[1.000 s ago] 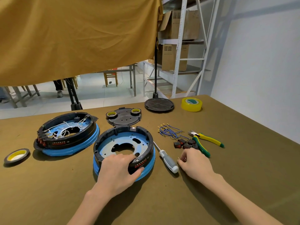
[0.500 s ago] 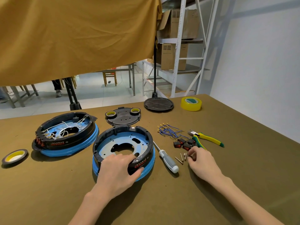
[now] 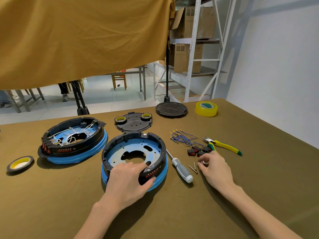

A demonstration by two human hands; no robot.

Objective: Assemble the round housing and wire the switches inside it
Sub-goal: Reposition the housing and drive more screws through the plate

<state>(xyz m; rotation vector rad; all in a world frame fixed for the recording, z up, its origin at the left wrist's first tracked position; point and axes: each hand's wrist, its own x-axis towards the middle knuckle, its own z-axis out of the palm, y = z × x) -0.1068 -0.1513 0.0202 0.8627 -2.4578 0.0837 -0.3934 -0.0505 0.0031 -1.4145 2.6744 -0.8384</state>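
Blue-rimmed round black plastic housing (image 3: 134, 152) is sitting under left hand (image 3: 128, 183), fingers gripping its near wall. Right hand (image 3: 214, 167) fingers are pinching small brass screws (image 3: 194, 168); black-and-red rocker switches (image 3: 198, 150) just beyond, unwired.

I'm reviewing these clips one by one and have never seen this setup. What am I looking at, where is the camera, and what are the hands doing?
No machine here: a person works bare-handed, filmed by a camera on their head looking down at an olive-covered table. The left hand grips the rim of the empty round housing. The right hand curls over small screws; whether it pinches one is unclear. Nearby lie a screwdriver, red rocker switches, blue wires and yellow-green pliers. A second, already wired housing sits to the left.
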